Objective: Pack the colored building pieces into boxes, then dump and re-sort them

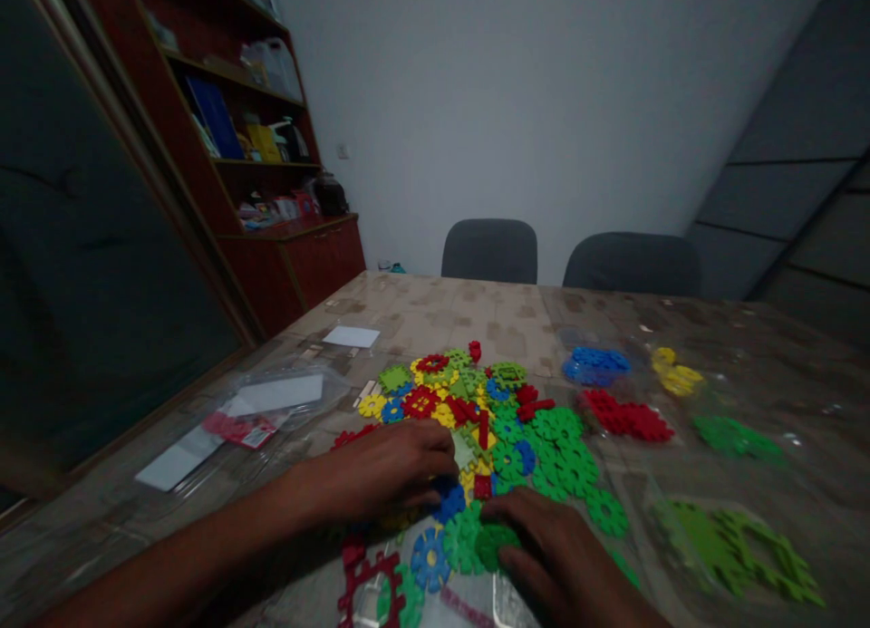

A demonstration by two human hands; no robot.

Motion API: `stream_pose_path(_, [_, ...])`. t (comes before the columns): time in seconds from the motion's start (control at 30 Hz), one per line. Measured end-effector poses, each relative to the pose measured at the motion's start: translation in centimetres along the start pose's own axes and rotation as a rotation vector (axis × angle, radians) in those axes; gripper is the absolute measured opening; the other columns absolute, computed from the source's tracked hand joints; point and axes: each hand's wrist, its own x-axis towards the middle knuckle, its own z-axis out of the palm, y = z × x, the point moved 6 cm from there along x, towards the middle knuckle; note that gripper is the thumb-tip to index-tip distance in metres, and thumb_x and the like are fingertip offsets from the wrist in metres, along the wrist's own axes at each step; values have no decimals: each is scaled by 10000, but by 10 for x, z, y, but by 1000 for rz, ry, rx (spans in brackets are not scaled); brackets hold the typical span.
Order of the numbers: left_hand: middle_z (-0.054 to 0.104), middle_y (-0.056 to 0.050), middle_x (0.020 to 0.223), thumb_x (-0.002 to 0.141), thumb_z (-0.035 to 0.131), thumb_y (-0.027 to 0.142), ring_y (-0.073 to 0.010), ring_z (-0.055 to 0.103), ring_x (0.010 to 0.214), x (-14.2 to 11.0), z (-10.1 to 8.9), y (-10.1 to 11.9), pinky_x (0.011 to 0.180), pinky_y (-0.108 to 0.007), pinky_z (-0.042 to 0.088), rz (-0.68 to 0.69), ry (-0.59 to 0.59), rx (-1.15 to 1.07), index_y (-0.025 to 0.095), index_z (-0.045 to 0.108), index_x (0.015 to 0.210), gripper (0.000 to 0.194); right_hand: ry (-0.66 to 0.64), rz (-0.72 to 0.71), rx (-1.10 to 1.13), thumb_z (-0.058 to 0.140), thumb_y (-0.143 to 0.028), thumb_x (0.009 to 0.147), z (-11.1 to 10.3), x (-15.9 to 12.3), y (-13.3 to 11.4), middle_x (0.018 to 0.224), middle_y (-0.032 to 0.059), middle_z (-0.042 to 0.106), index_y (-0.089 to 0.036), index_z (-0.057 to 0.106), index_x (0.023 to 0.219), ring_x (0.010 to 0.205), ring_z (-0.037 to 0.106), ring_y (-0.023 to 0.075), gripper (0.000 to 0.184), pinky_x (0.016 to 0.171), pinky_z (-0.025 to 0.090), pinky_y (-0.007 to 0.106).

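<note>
A heap of coloured plastic gear pieces (496, 420), red, yellow, blue and green, lies on the table (441, 315) in front of me. My left hand (384, 469) rests palm down on the near left of the heap, fingers curled over blue and yellow pieces. My right hand (554, 551) lies lower right, fingers bent around a dark green gear (490, 542). A blue gear with a yellow centre (428, 560) and a red frame piece (367, 578) lie just before my hands.
Sorted piles sit to the right: blue (594, 365), yellow (675, 372), red (629, 418), green (734, 438), light green (740, 546). A clear plastic package (272, 406) and white cards lie left. Two grey chairs (489, 250) stand behind; a wooden shelf (258, 139) at left.
</note>
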Motion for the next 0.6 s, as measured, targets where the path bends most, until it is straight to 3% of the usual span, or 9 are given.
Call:
stream_pose_path(0.1, [629, -70, 1051, 935, 585, 162, -213, 591, 942, 0, 2, -2, 812, -321, 479, 3, -4, 19, 230, 607, 1074, 157, 7, -46, -33, 591, -195, 868, 9, -2, 2, 1381, 119, 616, -228, 510, 1415, 1230, 588, 272, 555, 1009, 483, 410])
stream_pose_path(0.27, [624, -71, 1066, 915, 600, 145, -210, 592, 950, 1, 4, -1, 829, -315, 487, 24, -12, 0, 206, 608, 1064, 161, -59, 5, -58, 628, -164, 821, 12, 0, -1, 1377, 154, 608, -193, 485, 1424, 1222, 588, 305, 621, 1018, 473, 443])
stream_pose_path(0.43, [628, -63, 1094, 914, 589, 119, -204, 593, 980, 1, 4, 1, 860, -312, 489, -4, -20, -10, 230, 612, 1127, 241, -74, 170, -17, 652, -95, 747, 3, 5, -6, 1110, 107, 659, -177, 567, 1090, 967, 612, 237, 362, 826, 487, 348])
stream_pose_path(0.6, [629, -56, 1090, 913, 595, 125, -207, 597, 977, 1, 4, -1, 851, -312, 488, -2, -18, -16, 240, 609, 1123, 240, -80, 186, 67, 609, -13, 681, 9, 12, -7, 805, -17, 581, -217, 465, 829, 725, 499, 146, 290, 671, 365, 258])
